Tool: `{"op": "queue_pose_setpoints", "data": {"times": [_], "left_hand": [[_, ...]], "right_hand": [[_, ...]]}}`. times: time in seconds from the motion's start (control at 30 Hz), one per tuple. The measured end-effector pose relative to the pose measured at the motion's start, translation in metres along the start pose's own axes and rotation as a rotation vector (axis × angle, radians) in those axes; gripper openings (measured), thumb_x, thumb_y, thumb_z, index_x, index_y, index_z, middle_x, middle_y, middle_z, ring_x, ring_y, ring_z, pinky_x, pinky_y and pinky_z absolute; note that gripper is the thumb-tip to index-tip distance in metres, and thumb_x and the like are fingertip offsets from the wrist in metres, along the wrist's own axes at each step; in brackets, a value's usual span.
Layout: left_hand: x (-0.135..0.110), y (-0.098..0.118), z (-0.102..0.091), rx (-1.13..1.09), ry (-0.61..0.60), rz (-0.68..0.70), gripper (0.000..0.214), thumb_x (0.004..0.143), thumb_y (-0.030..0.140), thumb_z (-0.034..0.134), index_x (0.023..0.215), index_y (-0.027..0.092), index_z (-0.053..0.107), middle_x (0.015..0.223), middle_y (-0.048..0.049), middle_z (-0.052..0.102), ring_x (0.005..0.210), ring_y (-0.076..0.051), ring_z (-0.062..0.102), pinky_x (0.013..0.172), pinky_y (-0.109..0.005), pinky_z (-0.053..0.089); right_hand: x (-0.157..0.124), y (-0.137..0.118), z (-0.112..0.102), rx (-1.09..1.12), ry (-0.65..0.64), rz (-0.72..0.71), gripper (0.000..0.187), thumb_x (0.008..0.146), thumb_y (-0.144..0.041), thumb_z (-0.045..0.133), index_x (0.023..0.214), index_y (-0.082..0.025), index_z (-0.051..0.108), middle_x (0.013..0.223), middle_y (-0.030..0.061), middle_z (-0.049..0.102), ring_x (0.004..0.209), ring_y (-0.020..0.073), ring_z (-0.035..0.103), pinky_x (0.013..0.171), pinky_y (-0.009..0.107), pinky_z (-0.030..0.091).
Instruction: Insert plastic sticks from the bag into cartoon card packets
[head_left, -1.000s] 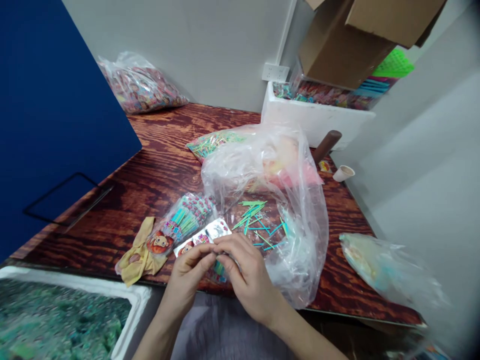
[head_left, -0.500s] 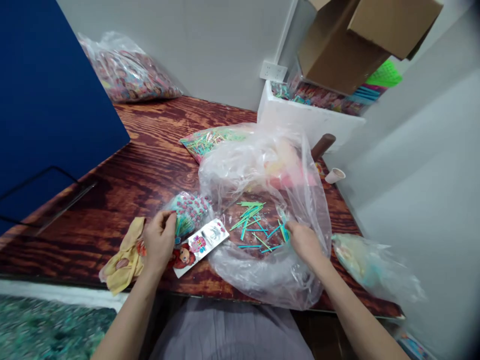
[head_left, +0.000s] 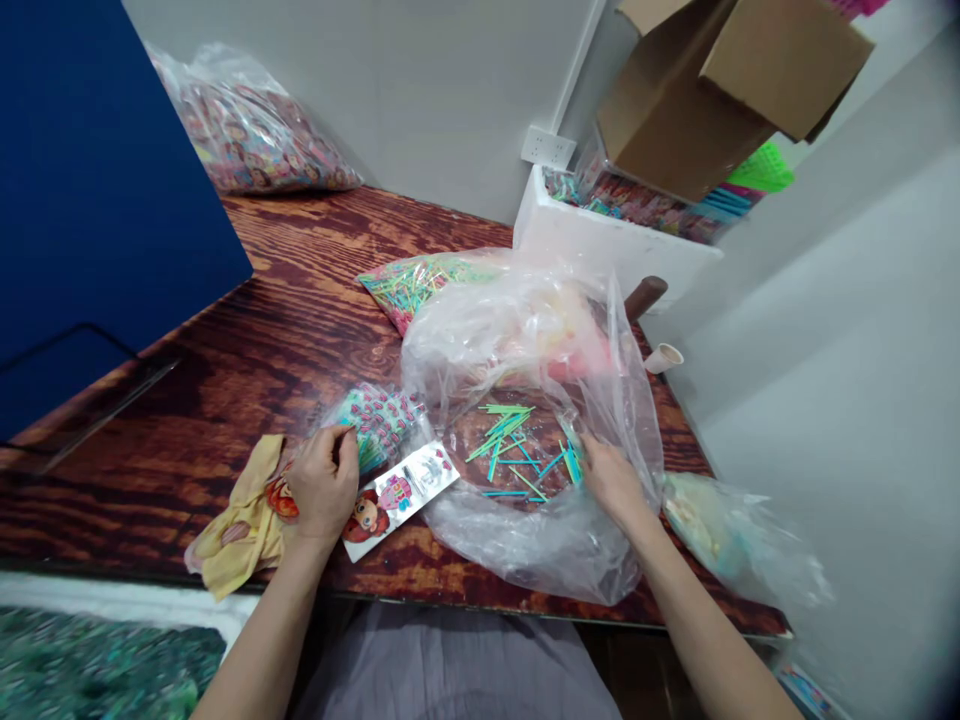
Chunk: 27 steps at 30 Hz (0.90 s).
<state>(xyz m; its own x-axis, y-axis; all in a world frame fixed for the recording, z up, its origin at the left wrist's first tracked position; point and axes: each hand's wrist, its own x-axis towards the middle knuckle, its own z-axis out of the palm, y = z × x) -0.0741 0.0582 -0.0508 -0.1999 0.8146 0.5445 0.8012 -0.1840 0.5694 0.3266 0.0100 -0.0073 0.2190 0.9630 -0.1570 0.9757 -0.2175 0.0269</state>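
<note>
My left hand (head_left: 326,485) is closed at the edge of a small printed clear bag (head_left: 375,420), pinching it between thumb and fingers. Green and blue ends show inside that bag. A white card (head_left: 405,500) printed with a red-haired cartoon figure lies beside it. To the right, a large clear plastic bag (head_left: 525,560) is spread out, with loose green and blue thin sticks (head_left: 502,435) lying in its middle. My right hand (head_left: 611,485) has its fingers drawn together by a small cluster of sticks at the right; its fingertips are partly hidden.
A yellow cloth item (head_left: 244,530) lies at the left front. Behind is a bag of coloured sticks (head_left: 427,285). A white foam box (head_left: 585,230) stands at the back right beneath a cardboard box (head_left: 675,100). A paper cup (head_left: 664,358) and a stuffed clear bag (head_left: 720,520) are rightward.
The view has shifted slightly. My left hand has turned a little, its back now more upward, beside the printed bag. My right hand stays by the stick cluster.
</note>
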Motion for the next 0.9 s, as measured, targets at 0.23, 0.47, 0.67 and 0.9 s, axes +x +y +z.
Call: {"op": "queue_pose_setpoints", "data": {"times": [0.23,0.47,0.67,0.9], "left_hand": [[0.000,0.002,-0.001,-0.006,-0.019,-0.039,0.022,0.093,0.032,0.049,0.089,0.019,0.066,0.085,-0.0067,0.071,0.081,-0.022,0.064,0.076,-0.033,0.044],[0.006,0.004,-0.009,-0.045,-0.004,-0.048,0.023,0.094,0.033,0.049,0.094,0.018,0.067,0.088,-0.0060,0.069,0.081,-0.021,0.062,0.075,-0.032,0.044],[0.005,-0.003,-0.007,0.007,0.027,0.001,0.021,0.094,0.030,0.048,0.092,0.017,0.065,0.086,-0.0079,0.067,0.083,-0.023,0.060,0.077,-0.034,0.044],[0.003,-0.004,-0.004,0.017,0.016,-0.036,0.022,0.094,0.032,0.047,0.092,0.018,0.063,0.086,-0.0082,0.067,0.084,-0.023,0.060,0.079,-0.035,0.045]], "right_hand": [[-0.005,-0.030,-0.001,-0.014,0.147,-0.169,0.029,0.095,-0.013,0.042,0.108,-0.017,0.068,0.105,0.0117,0.068,0.102,0.0261,0.056,0.089,0.034,0.040],[0.046,-0.078,-0.007,0.026,0.106,-0.410,0.042,0.091,-0.007,0.042,0.129,-0.016,0.058,0.126,0.0132,0.062,0.116,0.0261,0.047,0.094,0.035,0.037],[0.069,-0.093,-0.005,-0.045,0.012,-0.504,0.054,0.084,-0.004,0.045,0.137,-0.014,0.051,0.146,0.0161,0.046,0.134,0.0292,0.032,0.100,0.041,0.033],[0.046,-0.073,0.001,-0.152,0.100,-0.514,0.025,0.094,-0.013,0.041,0.104,-0.016,0.063,0.110,0.0147,0.062,0.104,0.0280,0.048,0.086,0.037,0.033]]}}
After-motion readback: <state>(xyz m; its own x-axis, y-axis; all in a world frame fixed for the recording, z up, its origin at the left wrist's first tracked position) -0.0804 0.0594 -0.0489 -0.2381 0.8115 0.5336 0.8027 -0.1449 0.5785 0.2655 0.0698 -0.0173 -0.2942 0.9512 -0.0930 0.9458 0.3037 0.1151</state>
